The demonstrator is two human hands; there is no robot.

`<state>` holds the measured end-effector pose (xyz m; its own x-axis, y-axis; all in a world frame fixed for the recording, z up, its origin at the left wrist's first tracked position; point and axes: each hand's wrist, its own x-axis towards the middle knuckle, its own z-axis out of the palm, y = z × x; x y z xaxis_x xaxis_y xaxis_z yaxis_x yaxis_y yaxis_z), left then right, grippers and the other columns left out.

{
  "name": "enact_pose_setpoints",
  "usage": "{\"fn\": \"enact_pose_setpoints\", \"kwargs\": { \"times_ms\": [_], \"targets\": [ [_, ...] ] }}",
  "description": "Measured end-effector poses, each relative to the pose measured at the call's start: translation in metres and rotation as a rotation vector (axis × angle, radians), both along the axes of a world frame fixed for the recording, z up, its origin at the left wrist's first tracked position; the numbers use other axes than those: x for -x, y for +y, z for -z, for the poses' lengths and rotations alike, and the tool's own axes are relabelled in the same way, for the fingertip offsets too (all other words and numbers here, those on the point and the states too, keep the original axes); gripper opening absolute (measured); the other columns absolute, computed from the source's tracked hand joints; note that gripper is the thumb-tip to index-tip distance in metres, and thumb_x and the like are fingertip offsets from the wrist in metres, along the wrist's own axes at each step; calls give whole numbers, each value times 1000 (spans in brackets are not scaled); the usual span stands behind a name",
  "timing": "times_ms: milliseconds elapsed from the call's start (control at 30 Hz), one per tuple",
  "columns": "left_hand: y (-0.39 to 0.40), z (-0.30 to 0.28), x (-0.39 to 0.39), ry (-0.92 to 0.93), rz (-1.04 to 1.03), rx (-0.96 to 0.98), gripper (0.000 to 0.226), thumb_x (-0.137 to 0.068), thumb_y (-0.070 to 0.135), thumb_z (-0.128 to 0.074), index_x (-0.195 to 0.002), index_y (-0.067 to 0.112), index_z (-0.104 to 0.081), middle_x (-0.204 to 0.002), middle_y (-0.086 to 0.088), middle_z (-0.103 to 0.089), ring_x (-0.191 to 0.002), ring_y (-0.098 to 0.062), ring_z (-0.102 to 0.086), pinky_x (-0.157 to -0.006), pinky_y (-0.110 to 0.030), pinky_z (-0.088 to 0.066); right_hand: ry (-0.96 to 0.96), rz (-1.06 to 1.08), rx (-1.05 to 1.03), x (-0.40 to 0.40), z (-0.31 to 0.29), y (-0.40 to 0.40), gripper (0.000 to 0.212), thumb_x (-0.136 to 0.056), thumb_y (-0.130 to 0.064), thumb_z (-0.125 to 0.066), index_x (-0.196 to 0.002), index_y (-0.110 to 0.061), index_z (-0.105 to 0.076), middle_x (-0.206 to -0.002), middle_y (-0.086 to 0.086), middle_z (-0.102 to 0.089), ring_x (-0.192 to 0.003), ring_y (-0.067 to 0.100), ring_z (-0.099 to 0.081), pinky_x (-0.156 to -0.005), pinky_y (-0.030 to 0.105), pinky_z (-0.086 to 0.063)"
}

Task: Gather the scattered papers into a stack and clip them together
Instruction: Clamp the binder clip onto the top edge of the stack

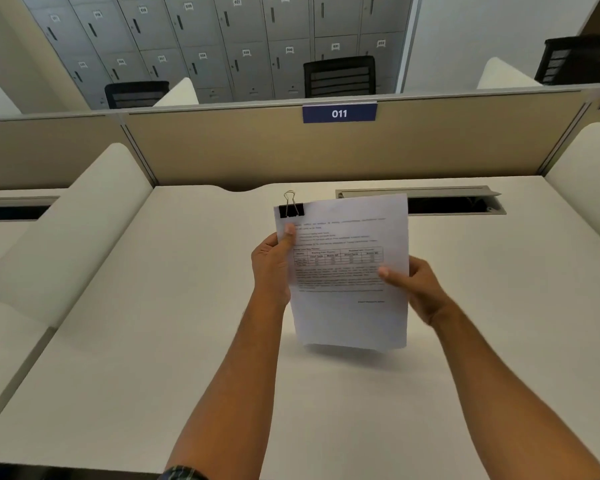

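Clipped stack of papers (347, 271) held up above the white desk (153, 341) by both hands.

Going left to right: a white side divider (66, 233) stands at the desk's left edge; the left hand (271, 268) grips the stack's left edge, thumb on the printed front, fingers behind; a black binder clip (291, 209) bites the top-left corner, its wire loop upright; the right hand (418, 289) pinches the right edge, thumb lying on the text, fingers hidden behind the sheets; behind the stack, an open cable tray (454, 202) sits in the desk beneath the beige partition bearing a blue "011" label (339, 113).
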<state>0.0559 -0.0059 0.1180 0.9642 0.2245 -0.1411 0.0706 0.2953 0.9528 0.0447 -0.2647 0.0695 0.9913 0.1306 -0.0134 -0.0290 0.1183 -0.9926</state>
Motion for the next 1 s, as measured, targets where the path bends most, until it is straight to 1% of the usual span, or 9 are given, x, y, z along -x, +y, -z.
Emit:
{"fn": "enact_pose_setpoints", "kwargs": {
  "times_ms": [67,200,300,433,600,700,800,900,1000],
  "targets": [
    [2,1,-3,2,11,-43,25,-102,37,-64,-89,19,-76,-93,-1,-79,-88,-24,-73,-83,-44,-58,9,74,-18,7,16,9,30,-81,-30,-86,-110,-23,-83,-116,7,-80,-106,33,-77,-83,41,-66],
    [11,11,-6,-12,122,-370,35,-107,42,-52,-114,12,-69,-109,-2,-77,-101,-24,-73,-85,-36,-60,17,201,-37,10,33,27,35,-88,-26,-83,-122,-19,-75,-117,3,-80,-104,26,-78,-84,39,-66],
    [22,33,-1,-12,201,-497,27,-107,33,-56,-130,21,-60,-125,3,-70,-113,-21,-69,-94,-40,-60,20,225,-12,3,40,35,36,-93,-24,-79,-128,-17,-71,-118,0,-80,-104,21,-78,-82,33,-65],
    [33,70,6,16,208,-574,41,-104,20,-59,-144,23,-54,-138,2,-64,-123,-19,-64,-103,-41,-55,65,274,134,-23,45,50,37,-96,-30,-78,-130,-20,-68,-117,-5,-78,-103,16,-77,-81,27,-64],
    [41,81,-30,72,13,-551,45,-98,3,-60,-140,19,-63,-126,0,-72,-112,-20,-68,-101,-36,-55,119,347,260,-72,53,74,38,-87,-34,-86,-115,-14,-69,-110,-2,-76,-97,17,-75,-80,31,-63],
    [47,83,-62,71,-44,-539,42,-96,1,-61,-135,17,-67,-119,1,-74,-104,-17,-68,-99,-34,-55,109,332,240,-100,56,83,36,-91,-32,-82,-119,-13,-71,-113,-1,-77,-99,18,-76,-84,35,-64],
    [56,89,-94,105,-87,-526,41,-98,3,-62,-136,15,-66,-124,-6,-74,-108,-21,-69,-102,-36,-55,145,257,210,-123,63,84,27,-96,-16,-72,-123,-13,-73,-118,-1,-78,-106,21,-75,-92,39,-63],
    [64,100,-121,127,-83,-565,40,-99,4,-61,-137,14,-66,-127,-9,-73,-114,-27,-70,-104,-39,-55,167,196,308,-136,75,85,27,-89,4,-64,-111,-8,-75,-112,2,-78,-107,29,-73,-86,36,-60],
    [69,115,-144,159,-83,-638,42,-98,6,-64,-140,11,-64,-128,-13,-72,-117,-31,-68,-105,-37,-53,156,213,426,-152,87,90,33,-89,7,-70,-115,-13,-76,-109,4,-77,-103,30,-73,-87,40,-62]
  ]
}}
